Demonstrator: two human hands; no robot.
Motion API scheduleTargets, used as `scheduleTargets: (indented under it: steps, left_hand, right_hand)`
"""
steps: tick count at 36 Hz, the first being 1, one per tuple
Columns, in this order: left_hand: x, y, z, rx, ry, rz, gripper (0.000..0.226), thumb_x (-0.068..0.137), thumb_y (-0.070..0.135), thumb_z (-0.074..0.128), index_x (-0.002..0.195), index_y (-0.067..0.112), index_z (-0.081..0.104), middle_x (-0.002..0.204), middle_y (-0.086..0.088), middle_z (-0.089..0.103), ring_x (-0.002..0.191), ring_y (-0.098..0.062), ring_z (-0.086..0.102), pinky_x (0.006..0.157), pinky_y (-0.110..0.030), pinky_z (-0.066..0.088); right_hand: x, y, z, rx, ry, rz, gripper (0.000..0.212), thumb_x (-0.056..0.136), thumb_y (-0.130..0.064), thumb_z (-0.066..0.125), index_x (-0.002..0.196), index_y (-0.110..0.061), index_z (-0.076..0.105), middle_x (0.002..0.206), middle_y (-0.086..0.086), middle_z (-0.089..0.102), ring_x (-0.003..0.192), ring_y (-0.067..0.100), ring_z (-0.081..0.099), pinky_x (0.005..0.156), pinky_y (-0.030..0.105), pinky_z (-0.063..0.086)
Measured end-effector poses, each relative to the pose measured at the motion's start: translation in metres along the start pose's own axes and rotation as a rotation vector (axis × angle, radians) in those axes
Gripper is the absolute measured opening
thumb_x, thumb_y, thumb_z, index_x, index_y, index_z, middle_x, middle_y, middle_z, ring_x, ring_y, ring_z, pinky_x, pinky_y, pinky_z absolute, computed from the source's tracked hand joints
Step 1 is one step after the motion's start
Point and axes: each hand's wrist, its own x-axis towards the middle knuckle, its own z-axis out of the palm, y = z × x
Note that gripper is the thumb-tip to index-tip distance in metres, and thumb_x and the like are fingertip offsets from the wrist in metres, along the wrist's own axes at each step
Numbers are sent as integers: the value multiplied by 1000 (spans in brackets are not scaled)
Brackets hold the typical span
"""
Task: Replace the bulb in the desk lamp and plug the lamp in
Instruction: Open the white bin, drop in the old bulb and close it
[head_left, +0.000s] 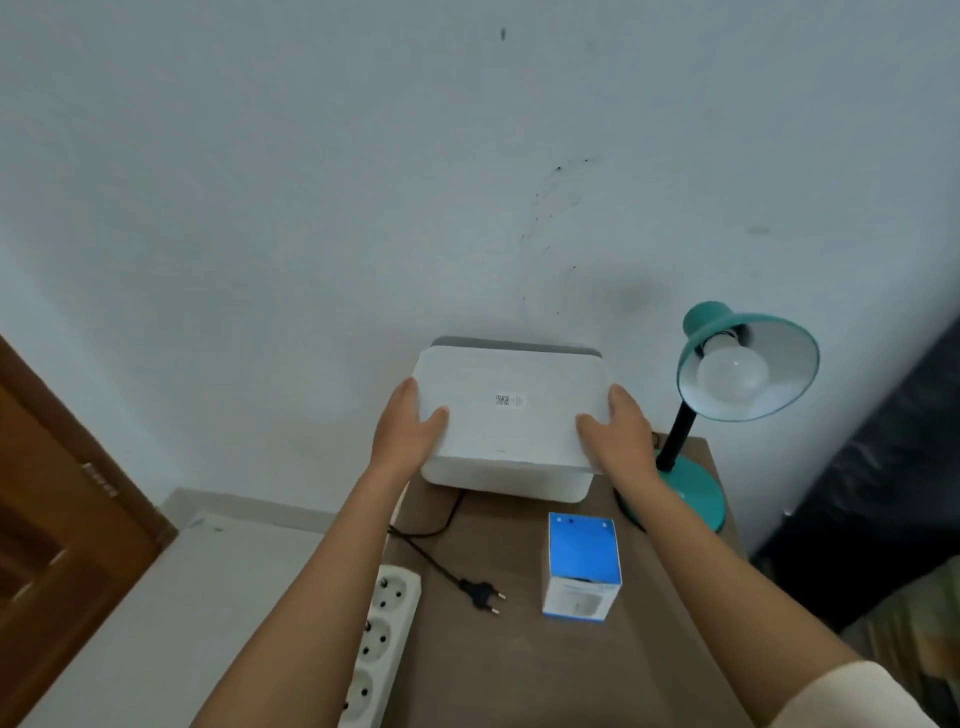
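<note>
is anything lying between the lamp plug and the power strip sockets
Nothing visible does. The plug lies loose on the table, just right of the power strip, with bare tabletop between them; the bulb box stands farther right.

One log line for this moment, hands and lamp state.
left hand: gripping white box lid | right hand: same | lamp: bulb fitted | plug: loose, power strip unused
</note>
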Motion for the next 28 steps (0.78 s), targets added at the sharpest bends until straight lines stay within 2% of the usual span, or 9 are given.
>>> scheduleTargets:
  steps: [3,7,10,14,20,25,28]
  left_hand:
    - [15,1,3,42,17,14,45,94,21,50,132,-1,39,140,-15,42,126,-26,42,97,-33,35]
    - [30,3,9,79,33,37,45,95,26,49,132,1,41,140,-13,44,126,-25,43,92,-30,34]
    - [41,1,13,88,48,41,46,95,29,48,133,4,42,141,-11,44,128,-24,42,87,-25,30]
    - [50,-2,15,81,65,28,49,95,30,49,136,5,41,143,-10,42,131,-24,40,99,-30,33]
    - [60,-9,15,18,67,-17,61,93,35,53,144,8,32,150,-7,35,138,-21,33,110,-31,26]
    - [64,-12,14,-34,64,-18,61,93,32,54,144,7,32,150,-8,36,137,-22,34,110,-32,27]
    - [67,-13,12,-38,78,-15,60,93,31,54,144,7,32,149,-8,36,137,-22,34,110,-31,27]
  right_hand:
    - [14,0,8,5,8,34,44,85,-23,53,121,1,47,131,23,50,122,37,48,102,50,40]
    - [26,-4,10,21,43,36,32,85,-20,52,111,-1,50,122,18,55,116,35,52,96,42,45]
    - [32,-2,13,20,59,31,42,84,-22,51,118,2,48,127,20,53,117,35,51,99,48,45]
    - [36,-5,18,33,107,18,20,83,-16,49,96,0,50,104,16,57,91,30,57,79,40,49]
    - [39,-4,22,11,144,-15,8,84,-14,49,84,-8,44,94,11,52,78,22,49,66,31,39]
    - [40,-5,21,23,156,-27,9,84,-13,49,80,-10,42,92,11,52,79,22,49,66,30,39]
    - [42,-10,22,38,167,-46,23,83,-11,49,68,-16,32,88,9,48,76,21,46,65,30,37]
